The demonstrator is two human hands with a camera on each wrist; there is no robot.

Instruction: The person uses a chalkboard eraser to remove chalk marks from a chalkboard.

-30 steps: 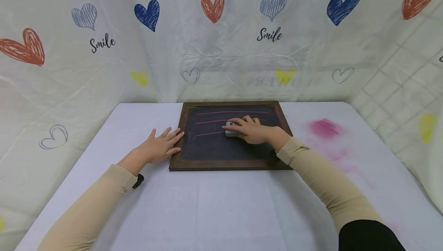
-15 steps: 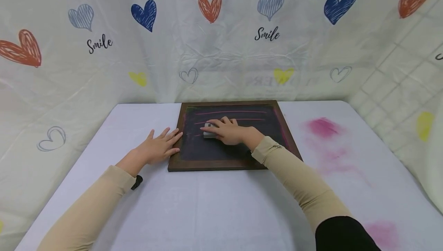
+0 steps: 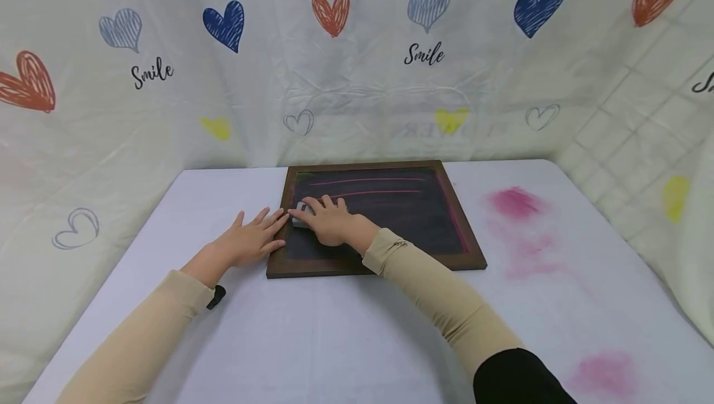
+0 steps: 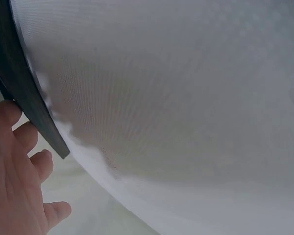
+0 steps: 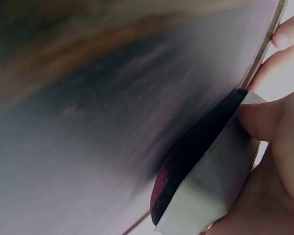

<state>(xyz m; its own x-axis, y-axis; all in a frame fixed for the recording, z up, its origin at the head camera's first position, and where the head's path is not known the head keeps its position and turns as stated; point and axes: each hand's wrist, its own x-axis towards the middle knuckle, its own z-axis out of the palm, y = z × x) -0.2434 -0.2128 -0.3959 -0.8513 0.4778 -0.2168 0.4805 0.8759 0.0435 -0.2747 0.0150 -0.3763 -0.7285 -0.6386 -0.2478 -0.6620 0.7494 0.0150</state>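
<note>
A framed chalkboard (image 3: 401, 230) lies on the table, with two pink chalk lines (image 3: 379, 179) across its upper part. My right hand (image 3: 331, 223) holds a chalkboard eraser (image 3: 299, 220) against the board's left side, over the left end of the lower line. In the right wrist view, thumb and fingers grip the eraser's pale back (image 5: 206, 186), and its dark felt (image 5: 193, 152), pink-stained at one end, faces the board. With fingers spread, my left hand (image 3: 248, 244) rests at the left side of the wooden frame (image 4: 22, 73), close beside the right fingertips.
A white cloth covers the table (image 3: 312, 342). Pink chalk smudges (image 3: 515, 204) mark it right of the board, with another patch (image 3: 605, 374) nearer the front. Behind hangs a pale curtain (image 3: 368, 75) printed with hearts.
My right hand has swept the eraser leftward across the board to its left side. The lowest pink line no longer shows. My left hand has stayed at the frame.
</note>
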